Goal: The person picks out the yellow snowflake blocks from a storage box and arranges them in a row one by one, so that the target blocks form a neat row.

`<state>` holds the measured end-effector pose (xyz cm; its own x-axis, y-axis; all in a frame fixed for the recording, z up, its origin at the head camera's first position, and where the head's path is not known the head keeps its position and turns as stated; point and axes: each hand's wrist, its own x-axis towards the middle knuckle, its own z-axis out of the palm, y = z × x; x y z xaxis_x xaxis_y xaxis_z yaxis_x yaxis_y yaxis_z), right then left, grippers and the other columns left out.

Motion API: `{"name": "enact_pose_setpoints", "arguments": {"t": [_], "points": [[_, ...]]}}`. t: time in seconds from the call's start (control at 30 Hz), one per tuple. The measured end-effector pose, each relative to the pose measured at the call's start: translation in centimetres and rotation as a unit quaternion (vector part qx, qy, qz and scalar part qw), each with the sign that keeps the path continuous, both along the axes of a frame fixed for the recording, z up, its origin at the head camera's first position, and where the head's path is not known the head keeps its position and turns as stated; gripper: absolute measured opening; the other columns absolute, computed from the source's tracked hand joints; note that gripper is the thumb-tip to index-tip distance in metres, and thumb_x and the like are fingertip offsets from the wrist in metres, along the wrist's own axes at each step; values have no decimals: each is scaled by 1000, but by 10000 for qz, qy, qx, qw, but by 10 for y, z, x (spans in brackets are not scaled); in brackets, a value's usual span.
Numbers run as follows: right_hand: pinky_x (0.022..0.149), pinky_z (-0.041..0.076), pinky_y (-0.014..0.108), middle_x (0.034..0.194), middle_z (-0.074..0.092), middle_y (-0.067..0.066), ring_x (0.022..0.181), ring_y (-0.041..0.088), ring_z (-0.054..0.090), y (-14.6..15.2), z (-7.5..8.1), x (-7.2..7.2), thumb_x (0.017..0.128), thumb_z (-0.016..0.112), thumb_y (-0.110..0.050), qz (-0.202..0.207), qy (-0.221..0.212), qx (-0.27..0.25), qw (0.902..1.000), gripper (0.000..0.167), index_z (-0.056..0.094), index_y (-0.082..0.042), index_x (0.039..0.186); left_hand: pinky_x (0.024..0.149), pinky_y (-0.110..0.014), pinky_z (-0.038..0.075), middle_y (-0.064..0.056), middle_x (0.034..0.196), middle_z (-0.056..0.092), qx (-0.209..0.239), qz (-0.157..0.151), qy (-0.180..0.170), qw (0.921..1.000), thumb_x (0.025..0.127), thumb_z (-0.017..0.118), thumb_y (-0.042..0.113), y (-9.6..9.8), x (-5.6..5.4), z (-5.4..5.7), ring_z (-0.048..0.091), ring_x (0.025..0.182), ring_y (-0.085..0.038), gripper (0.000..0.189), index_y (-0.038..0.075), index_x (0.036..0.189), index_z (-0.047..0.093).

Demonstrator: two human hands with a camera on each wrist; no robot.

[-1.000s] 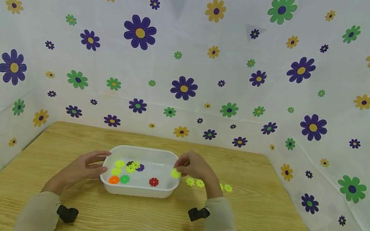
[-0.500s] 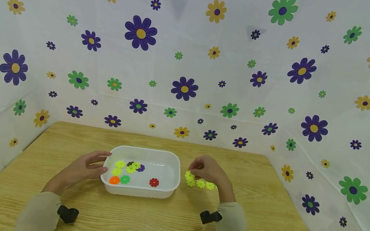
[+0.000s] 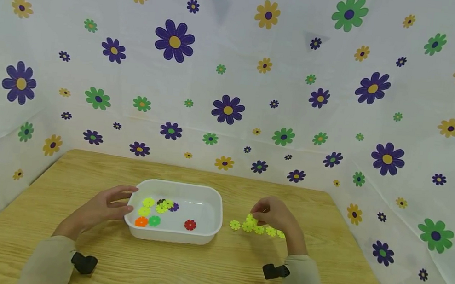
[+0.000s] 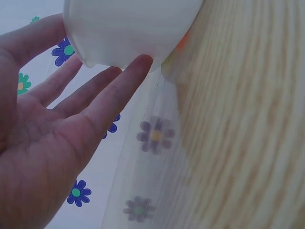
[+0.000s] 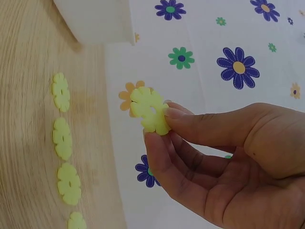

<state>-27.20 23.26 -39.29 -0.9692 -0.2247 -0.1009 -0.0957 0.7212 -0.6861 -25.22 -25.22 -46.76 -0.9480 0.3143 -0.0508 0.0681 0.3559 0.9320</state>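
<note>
A white plastic tray (image 3: 172, 236) stands on the table left of centre. My left hand (image 3: 104, 205) touches its left end, fingers spread and fairly straight against the wall and rim, also seen in the left wrist view. My right hand (image 3: 276, 214) pinches a yellow flower-shaped disc (image 5: 148, 109) between thumb and fingers, held above the table. Below it runs a row of similar yellow discs (image 3: 235, 225), partly hidden by the hand. In the right wrist view several row discs (image 5: 62, 138) lie flat on the wood, apart from one another.
Inside the tray lie several yellow discs (image 3: 148, 202), an orange disc (image 3: 141, 222), a green disc (image 3: 154, 221), a red disc (image 3: 190, 224) and a purple disc (image 3: 175, 207). A flower-printed white sheet (image 3: 234, 78) surrounds the wooden table (image 3: 180, 271) at back and sides.
My right hand has moved right with the yellow disc, from the tray's right rim to above the row of discs. The left hand stays at the tray.
</note>
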Motion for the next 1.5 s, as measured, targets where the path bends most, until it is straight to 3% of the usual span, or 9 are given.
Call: {"name": "enact_pose_setpoints", "arguments": {"t": [0.57, 1.5], "points": [[79, 65, 45, 95, 71, 19, 81, 26, 72, 47, -5, 2, 98, 66, -2, -56, 138, 51, 9999, 12, 70, 7, 104, 104, -52, 57, -27, 166, 29, -19, 3, 110, 9999, 102, 66, 27, 1, -2, 0, 37, 146, -57, 66, 9, 158, 36], [78, 66, 41, 97, 70, 19, 84, 26, 70, 90, -20, 4, 97, 64, 1, -770, -4, -100, 9970, 13, 69, 10, 105, 104, -48, 58, -29, 166, 28, 29, -53, 38, 10000, 102, 66, 27, 0, 0, 0, 36, 147, -57, 66, 9, 158, 35]]}}
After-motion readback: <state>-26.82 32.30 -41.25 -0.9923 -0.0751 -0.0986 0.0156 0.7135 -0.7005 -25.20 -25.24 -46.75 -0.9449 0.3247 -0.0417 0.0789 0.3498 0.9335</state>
